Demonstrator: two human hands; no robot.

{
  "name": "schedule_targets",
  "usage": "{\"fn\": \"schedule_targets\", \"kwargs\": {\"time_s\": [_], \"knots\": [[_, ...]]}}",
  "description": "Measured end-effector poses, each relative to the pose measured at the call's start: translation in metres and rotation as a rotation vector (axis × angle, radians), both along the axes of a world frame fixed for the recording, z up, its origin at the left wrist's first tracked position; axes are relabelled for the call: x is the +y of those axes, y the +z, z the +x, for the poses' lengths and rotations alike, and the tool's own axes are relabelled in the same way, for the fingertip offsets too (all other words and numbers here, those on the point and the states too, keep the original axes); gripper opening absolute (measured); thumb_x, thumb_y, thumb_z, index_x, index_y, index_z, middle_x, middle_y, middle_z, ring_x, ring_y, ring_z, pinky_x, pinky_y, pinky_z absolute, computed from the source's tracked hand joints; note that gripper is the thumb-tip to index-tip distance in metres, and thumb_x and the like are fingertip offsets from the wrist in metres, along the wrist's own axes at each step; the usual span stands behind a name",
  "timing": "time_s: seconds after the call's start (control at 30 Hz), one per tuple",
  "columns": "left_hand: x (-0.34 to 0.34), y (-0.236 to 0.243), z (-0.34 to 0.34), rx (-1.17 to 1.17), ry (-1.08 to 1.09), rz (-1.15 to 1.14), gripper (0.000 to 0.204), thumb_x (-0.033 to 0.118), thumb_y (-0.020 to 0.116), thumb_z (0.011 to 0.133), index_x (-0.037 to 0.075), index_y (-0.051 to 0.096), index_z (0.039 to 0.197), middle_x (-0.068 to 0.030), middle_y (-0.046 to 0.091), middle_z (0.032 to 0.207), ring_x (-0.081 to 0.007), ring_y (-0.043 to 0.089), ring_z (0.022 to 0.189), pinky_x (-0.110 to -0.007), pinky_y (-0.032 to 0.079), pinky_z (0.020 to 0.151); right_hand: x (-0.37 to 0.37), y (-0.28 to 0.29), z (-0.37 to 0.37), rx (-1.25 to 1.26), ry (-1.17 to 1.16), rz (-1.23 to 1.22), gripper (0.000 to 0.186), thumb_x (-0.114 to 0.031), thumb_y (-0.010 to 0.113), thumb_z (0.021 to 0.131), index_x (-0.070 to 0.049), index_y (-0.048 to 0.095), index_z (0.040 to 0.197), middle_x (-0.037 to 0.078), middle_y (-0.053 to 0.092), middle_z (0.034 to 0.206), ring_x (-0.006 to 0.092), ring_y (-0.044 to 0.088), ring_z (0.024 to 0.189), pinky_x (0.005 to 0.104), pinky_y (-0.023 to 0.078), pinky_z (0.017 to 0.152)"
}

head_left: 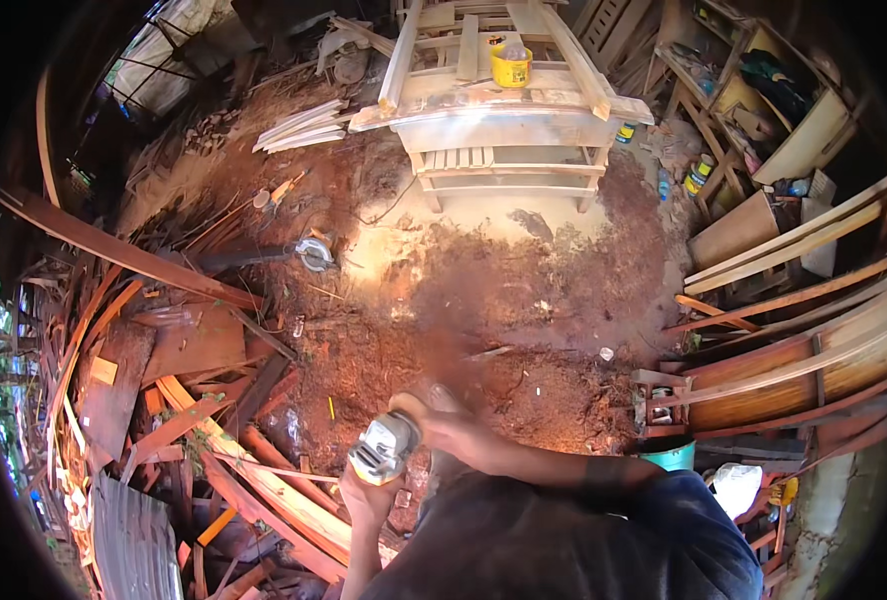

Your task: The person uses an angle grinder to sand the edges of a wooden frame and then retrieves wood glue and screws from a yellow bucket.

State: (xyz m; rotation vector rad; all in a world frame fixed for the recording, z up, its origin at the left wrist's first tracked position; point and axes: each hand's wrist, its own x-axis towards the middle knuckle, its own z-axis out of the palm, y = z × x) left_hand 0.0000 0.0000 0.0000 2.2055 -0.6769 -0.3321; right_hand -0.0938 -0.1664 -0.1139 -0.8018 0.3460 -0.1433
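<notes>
A grey, stubby power tool (384, 448) with dark slots at one end is held close in front of my body. My left hand (367, 494) is closed around its lower end. At its upper end, next to a tan rounded part, my right hand (442, 422) is closed with the forearm coming across from the right. Both hands partly cover the tool, so its exact kind and working face cannot be made out. A brownish haze hangs over the floor just beyond it.
A wooden workbench (504, 128) with a yellow bucket (511, 66) stands ahead. A circular saw (314, 254) lies on the dirt floor. Scrap boards (189, 345) pile up at left; long planks (794, 245) and a teal bucket (670, 456) are at right.
</notes>
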Motion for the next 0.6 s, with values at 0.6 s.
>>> {"fn": "schedule_targets", "kwargs": {"time_s": [0.6], "knots": [[-0.256,-0.045,0.439,0.296,0.019,-0.679,0.085,0.017,0.085,0.073,0.002,0.039,0.142,-0.0085,0.056,0.129,-0.0215,0.058,0.111,-0.037,0.047,0.099,-0.324,-0.017,0.373,0.136,0.123,-1.186,0.046,-0.033,0.05,0.107,-0.004,0.054,0.142,0.011,0.063,0.132,0.0199,0.06,0.119,0.0378,0.047,0.102]]}}
